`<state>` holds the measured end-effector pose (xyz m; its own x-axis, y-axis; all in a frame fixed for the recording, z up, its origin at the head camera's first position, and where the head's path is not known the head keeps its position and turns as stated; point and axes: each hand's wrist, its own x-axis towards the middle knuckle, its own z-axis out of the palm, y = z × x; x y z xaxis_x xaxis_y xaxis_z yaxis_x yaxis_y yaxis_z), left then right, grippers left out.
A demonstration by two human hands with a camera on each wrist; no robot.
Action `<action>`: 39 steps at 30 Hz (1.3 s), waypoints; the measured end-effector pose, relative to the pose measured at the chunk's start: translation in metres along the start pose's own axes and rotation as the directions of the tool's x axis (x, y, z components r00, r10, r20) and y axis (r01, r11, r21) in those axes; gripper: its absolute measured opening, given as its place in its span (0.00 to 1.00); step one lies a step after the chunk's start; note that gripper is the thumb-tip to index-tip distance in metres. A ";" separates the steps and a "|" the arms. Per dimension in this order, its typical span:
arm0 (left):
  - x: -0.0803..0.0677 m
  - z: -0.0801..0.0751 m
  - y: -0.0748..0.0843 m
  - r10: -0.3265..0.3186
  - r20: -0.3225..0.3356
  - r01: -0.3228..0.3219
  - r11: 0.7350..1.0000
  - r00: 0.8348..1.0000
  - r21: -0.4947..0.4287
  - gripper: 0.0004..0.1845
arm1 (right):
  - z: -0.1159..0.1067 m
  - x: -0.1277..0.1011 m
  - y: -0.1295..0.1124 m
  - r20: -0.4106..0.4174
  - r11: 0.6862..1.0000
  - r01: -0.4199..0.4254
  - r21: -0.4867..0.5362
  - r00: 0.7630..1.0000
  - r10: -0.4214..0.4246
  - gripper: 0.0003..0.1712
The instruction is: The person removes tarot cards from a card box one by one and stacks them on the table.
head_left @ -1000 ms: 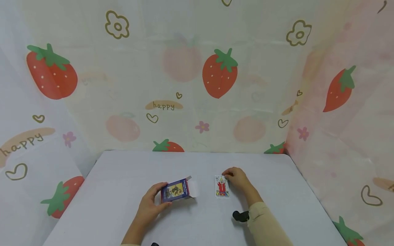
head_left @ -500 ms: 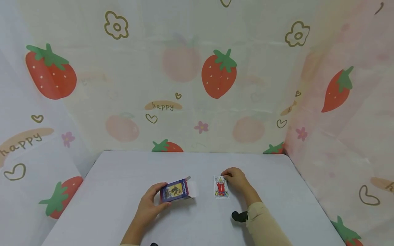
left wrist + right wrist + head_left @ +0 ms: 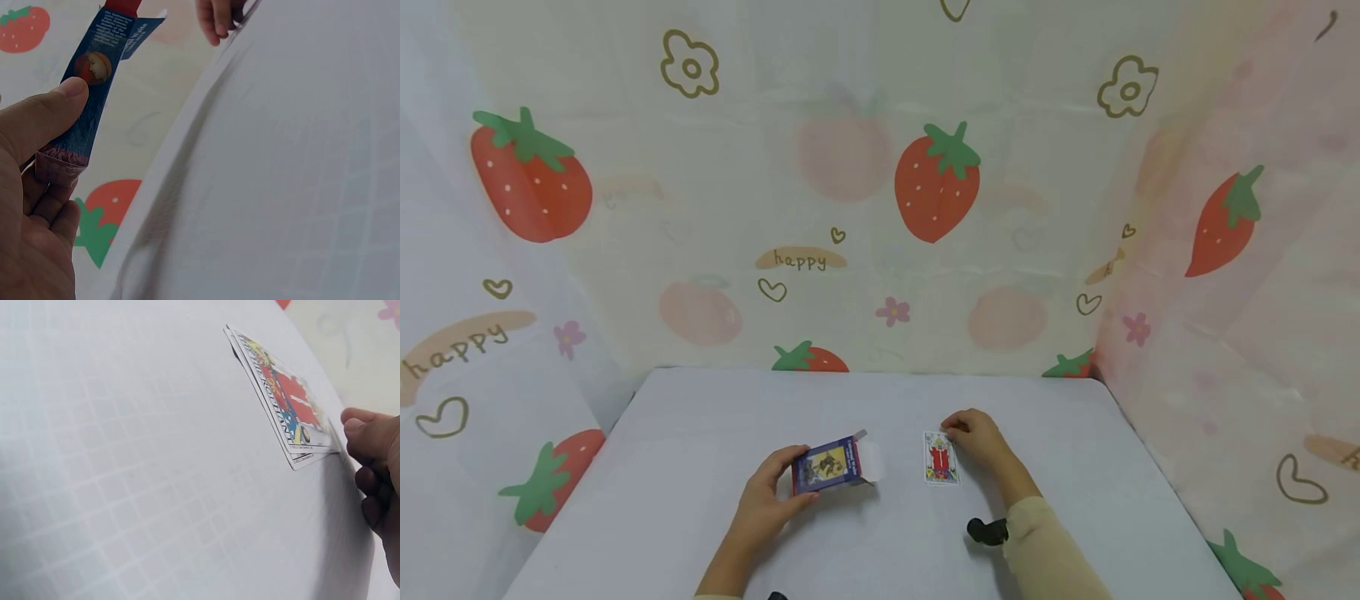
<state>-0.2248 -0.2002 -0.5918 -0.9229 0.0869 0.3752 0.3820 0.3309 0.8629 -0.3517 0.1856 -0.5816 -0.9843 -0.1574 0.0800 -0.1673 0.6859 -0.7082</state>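
Illustrated cards (image 3: pixel 941 460), at least two in a slightly uneven stack, lie on a white table (image 3: pixel 880 554) just beside the fingertips of a person's right hand (image 3: pixel 981 439), the top one face up with a figure in red. The right fingers are bent, thumb and forefinger brought close together at the stack's far right corner; whether they pinch a card cannot be told from the head or right wrist view. Well to the left of those fingertips, a blue card box (image 3: pixel 825 467) is in the grasp of the left hand (image 3: pixel 762 497), thumb along one narrow side and a finger over the opposite edge. The box's yellow picture faces the head camera, and its open white flap (image 3: pixel 868 461) points away from the left fingers, toward the cards. Behind the right fingers, a black device (image 3: pixel 987 531) sits at the wrist, next to a beige sleeve (image 3: pixel 1052 550). Beyond the fingers of both hands, past the table's far edge, a pale backdrop (image 3: pixel 737 150) carries red strawberries (image 3: pixel 937 188), outlined flowers (image 3: pixel 691 68) and the word "happy."
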 end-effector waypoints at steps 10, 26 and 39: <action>0.000 0.003 0.003 -0.010 -0.013 0.010 0.999 1.000 -0.032 0.40 | -0.005 -0.008 -0.010 -0.030 0.998 -0.045 0.039 0.998 0.046 0.07; 0.000 0.004 0.012 -0.048 -0.016 0.048 0.999 0.999 -0.012 0.41 | -0.005 -0.031 -0.041 -0.139 0.994 0.060 0.087 0.989 -0.047 0.08; 0.001 0.003 0.000 -0.033 -0.013 0.033 0.999 0.999 -0.035 0.42 | 0.002 -0.046 -0.081 -0.133 0.978 0.134 0.162 0.985 -0.113 0.08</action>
<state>-0.2259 -0.1970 -0.5925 -0.9344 0.0632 0.3507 0.3529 0.3000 0.8863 -0.2926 0.1356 -0.5296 -0.9579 -0.1380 0.2516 -0.2859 0.5345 -0.7954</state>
